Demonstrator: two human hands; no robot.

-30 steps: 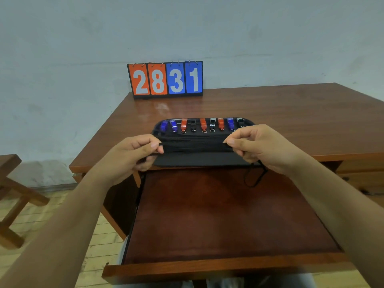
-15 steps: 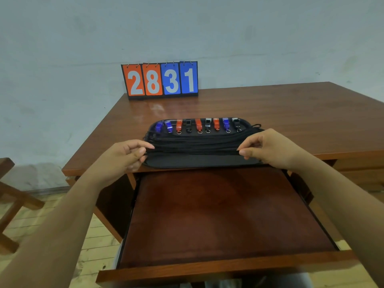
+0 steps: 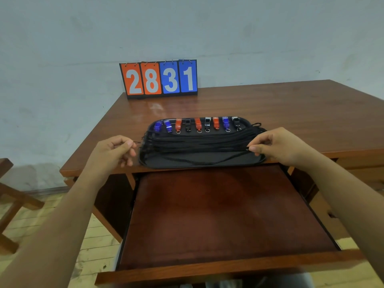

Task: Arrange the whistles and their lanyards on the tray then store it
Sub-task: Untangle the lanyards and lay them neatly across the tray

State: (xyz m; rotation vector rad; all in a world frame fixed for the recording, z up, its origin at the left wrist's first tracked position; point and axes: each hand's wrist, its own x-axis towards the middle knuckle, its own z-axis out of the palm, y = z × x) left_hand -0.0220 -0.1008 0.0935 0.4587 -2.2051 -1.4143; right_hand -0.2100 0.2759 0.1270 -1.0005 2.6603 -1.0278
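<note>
Left hand (image 3: 113,151) and right hand (image 3: 278,145) pinching lanyard (image 3: 243,150) ends, stretched across tray (image 3: 166,159)

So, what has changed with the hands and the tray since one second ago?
The left hand and right hand moved apart to the ends of the tray, drew the lanyard out and lowered it onto the tray; both still pinch it. Its loop no longer hangs below the right hand. The whistles, scoreboard and open drawer stayed as they were.
</note>
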